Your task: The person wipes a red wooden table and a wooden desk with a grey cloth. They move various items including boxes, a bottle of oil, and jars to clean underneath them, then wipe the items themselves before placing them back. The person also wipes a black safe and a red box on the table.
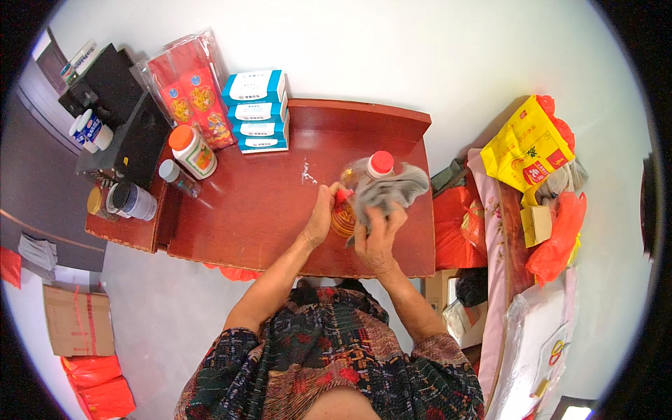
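A clear plastic bottle (344,222) with amber contents stands on the red-brown desk (266,231), topped by a red cap (381,162). Closed around a red part at its left side, probably the handle, is my left hand (320,215). My right hand (380,236) grips a grey cloth (395,190), held against the bottle's right side. The cloth is bunched, slightly blurred, and covers much of the bottle. Left of my hands, a small patch of white residue (306,173) marks the desktop.
Blue-and-white boxes (257,113) are stacked at the back. An orange-capped jar (192,152) and a small white-capped bottle (180,178) stand at the left. Red packets in plastic (192,91) lean behind them. Yellow (528,143) and red bags (558,238) lie at the right.
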A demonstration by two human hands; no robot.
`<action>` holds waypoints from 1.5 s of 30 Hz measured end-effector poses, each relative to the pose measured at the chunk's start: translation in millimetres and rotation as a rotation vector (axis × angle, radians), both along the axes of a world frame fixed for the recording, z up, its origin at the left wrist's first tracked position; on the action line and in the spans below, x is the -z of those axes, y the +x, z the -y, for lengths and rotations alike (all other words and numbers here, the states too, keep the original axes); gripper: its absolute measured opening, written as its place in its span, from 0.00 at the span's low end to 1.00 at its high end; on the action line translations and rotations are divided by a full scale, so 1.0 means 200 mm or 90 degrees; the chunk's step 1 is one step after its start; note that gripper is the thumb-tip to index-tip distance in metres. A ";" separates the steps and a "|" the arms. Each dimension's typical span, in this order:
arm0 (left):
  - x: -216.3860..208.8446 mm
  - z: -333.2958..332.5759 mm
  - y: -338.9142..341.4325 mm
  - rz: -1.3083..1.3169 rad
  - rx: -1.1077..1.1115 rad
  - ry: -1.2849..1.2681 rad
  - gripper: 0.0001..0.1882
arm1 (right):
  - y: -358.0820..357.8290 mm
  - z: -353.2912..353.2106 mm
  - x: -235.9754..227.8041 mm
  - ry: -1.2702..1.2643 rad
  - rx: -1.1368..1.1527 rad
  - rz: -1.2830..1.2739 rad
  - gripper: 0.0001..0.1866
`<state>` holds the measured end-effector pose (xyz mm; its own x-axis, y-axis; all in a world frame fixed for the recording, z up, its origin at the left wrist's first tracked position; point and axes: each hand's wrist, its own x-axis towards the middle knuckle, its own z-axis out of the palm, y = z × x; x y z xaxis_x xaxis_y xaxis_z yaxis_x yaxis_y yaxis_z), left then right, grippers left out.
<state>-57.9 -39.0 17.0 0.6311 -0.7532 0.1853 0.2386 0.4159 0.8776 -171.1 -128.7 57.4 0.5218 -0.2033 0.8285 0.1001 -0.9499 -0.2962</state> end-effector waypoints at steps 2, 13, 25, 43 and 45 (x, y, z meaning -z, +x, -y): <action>0.02 -0.03 0.00 -0.036 0.026 0.040 0.40 | 0.01 -0.04 0.01 -0.142 -0.020 -0.068 0.18; 0.03 -0.07 -0.01 -0.096 -0.057 -0.019 0.36 | 0.51 -0.10 -0.44 -0.422 0.184 -0.585 0.18; 0.13 -0.03 0.08 -0.214 -0.067 -0.065 0.35 | 0.10 -0.03 0.03 -0.512 0.015 -0.146 0.13; -0.25 -0.09 -0.04 0.337 -0.198 0.189 0.46 | -0.25 0.31 -0.03 0.644 0.070 -0.002 0.24; -0.28 -0.02 -0.05 0.349 -0.197 0.189 0.51 | -0.12 0.26 -0.14 0.625 0.023 0.109 0.24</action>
